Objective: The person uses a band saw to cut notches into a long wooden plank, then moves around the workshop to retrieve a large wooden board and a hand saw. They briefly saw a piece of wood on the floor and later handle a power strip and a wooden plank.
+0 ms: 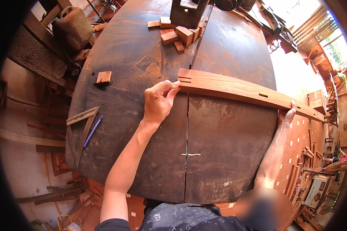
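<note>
A long reddish wooden beam (227, 86) lies across the dark metal saw table (150, 134), its right part reaching out past the table's edge. Narrow slots are cut in its near side, and lines or cuts run along its left end. My left hand (160, 100) is closed at that end, thumb and fingers pinching the near corner. Farther right, my right hand (286, 115) grips the beam beyond the table, the thumb up on its side and the other fingers hidden below. The thin saw blade (201, 40) stands just behind the beam's left end.
Several wood offcuts (177, 35) lie beside the blade under the dark blade guide (187, 13). On the table's left are a small block (103, 77), a triangular square (83, 115) and a blue pen (93, 131). A plastic jerrycan (72, 27) stands at upper left.
</note>
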Demonstrator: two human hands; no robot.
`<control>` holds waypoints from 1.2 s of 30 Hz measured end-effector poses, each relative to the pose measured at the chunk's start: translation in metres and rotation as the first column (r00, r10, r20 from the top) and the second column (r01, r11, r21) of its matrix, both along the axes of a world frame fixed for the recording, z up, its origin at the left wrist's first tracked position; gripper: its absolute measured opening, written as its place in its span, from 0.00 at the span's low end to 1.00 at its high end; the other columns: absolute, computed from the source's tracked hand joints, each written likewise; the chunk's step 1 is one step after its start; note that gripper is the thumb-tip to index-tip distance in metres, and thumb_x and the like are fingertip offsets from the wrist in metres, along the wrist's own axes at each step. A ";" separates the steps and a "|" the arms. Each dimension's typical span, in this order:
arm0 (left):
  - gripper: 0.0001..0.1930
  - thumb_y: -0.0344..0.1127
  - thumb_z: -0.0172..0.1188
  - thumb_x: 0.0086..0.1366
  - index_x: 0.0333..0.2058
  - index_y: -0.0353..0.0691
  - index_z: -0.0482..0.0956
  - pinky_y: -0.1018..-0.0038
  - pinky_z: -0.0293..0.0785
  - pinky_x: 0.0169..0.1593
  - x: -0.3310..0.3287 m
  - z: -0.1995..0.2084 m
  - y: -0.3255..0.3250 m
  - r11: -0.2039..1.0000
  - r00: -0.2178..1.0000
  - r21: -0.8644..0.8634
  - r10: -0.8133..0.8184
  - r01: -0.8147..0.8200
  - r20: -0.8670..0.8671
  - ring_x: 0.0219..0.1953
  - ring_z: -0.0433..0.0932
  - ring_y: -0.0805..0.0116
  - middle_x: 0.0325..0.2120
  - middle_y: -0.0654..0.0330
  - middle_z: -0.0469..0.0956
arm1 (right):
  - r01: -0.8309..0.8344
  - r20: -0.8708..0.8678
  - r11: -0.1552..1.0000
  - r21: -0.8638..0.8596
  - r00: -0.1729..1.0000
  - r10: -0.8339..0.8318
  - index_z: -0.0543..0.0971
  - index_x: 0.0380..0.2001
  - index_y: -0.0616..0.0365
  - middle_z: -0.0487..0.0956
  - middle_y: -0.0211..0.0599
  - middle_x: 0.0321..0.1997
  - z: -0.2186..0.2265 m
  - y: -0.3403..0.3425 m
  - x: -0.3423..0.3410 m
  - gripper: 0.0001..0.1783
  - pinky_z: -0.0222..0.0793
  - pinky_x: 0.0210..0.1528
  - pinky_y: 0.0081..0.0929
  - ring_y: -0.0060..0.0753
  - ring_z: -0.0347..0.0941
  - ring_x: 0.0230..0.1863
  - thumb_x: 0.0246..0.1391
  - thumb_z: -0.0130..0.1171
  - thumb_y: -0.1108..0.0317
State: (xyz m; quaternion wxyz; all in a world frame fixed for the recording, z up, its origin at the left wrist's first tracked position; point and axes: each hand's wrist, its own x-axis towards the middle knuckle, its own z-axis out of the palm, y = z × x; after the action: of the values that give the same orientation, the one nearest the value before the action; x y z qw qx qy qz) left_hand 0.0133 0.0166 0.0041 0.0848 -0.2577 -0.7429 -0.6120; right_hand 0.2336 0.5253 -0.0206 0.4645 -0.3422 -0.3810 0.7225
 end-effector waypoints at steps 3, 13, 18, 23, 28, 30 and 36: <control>0.04 0.20 0.67 0.59 0.31 0.31 0.80 0.78 0.77 0.30 -0.001 0.000 0.000 1.000 1.000 -0.013 -0.006 0.006 -0.005 0.29 0.82 0.76 0.30 0.56 0.85 | 0.003 0.001 1.000 -0.001 1.000 -0.003 0.70 0.56 0.60 0.77 0.42 0.53 0.002 -0.002 0.000 0.26 0.72 0.56 0.46 0.42 0.73 0.55 0.61 0.56 0.55; 0.05 0.20 0.68 0.58 0.32 0.31 0.81 0.77 0.75 0.29 0.000 0.000 0.001 1.000 1.000 0.004 0.000 0.000 0.004 0.26 0.80 0.75 0.27 0.55 0.84 | 0.023 0.011 1.000 0.008 1.000 -0.023 0.70 0.56 0.61 0.77 0.43 0.52 0.004 -0.006 -0.001 0.26 0.72 0.56 0.45 0.42 0.74 0.55 0.61 0.57 0.55; 0.03 0.20 0.66 0.62 0.31 0.28 0.80 0.81 0.77 0.32 0.000 0.001 0.000 0.999 1.000 -0.036 -0.012 0.012 0.017 0.30 0.81 0.82 0.29 0.60 0.85 | 0.015 0.006 1.000 0.000 1.000 -0.015 0.70 0.55 0.61 0.77 0.43 0.52 0.001 -0.001 0.002 0.26 0.73 0.56 0.46 0.42 0.74 0.54 0.61 0.57 0.55; 0.05 0.20 0.68 0.58 0.32 0.31 0.81 0.77 0.75 0.28 -0.001 -0.002 0.001 1.000 1.000 0.015 0.004 -0.004 -0.003 0.25 0.80 0.74 0.26 0.55 0.83 | 0.012 0.006 1.000 -0.003 1.000 -0.012 0.70 0.55 0.61 0.77 0.43 0.51 0.003 -0.004 0.000 0.26 0.73 0.55 0.45 0.42 0.74 0.54 0.60 0.57 0.56; 0.03 0.19 0.66 0.61 0.31 0.29 0.80 0.80 0.76 0.31 -0.001 -0.002 0.000 1.000 1.000 -0.021 -0.009 0.009 0.006 0.28 0.81 0.79 0.28 0.59 0.85 | 0.017 0.011 1.000 0.024 1.000 -0.017 0.70 0.55 0.60 0.77 0.42 0.51 -0.001 0.001 0.002 0.26 0.73 0.55 0.44 0.42 0.74 0.54 0.60 0.58 0.56; 0.02 0.19 0.65 0.62 0.31 0.28 0.80 0.81 0.77 0.32 -0.001 -0.001 0.000 1.000 1.000 -0.027 -0.010 0.011 0.003 0.30 0.81 0.82 0.29 0.61 0.85 | 0.012 0.007 1.000 0.024 1.000 -0.012 0.70 0.56 0.60 0.77 0.43 0.51 -0.003 0.004 0.003 0.26 0.73 0.54 0.44 0.42 0.74 0.54 0.60 0.58 0.56; 0.02 0.19 0.65 0.62 0.31 0.29 0.81 0.81 0.75 0.30 0.000 0.001 0.001 1.000 1.000 -0.014 0.002 -0.002 0.001 0.28 0.80 0.82 0.27 0.61 0.84 | 0.006 0.003 1.000 0.009 1.000 -0.006 0.70 0.56 0.60 0.77 0.43 0.52 -0.005 0.006 0.002 0.26 0.74 0.54 0.45 0.42 0.74 0.54 0.61 0.57 0.56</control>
State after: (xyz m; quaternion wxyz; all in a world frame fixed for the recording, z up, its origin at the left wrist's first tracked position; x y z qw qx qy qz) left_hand 0.0133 0.0175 0.0055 0.0832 -0.2573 -0.7475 -0.6067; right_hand 0.2360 0.5314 -0.0251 0.4676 -0.3425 -0.3840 0.7187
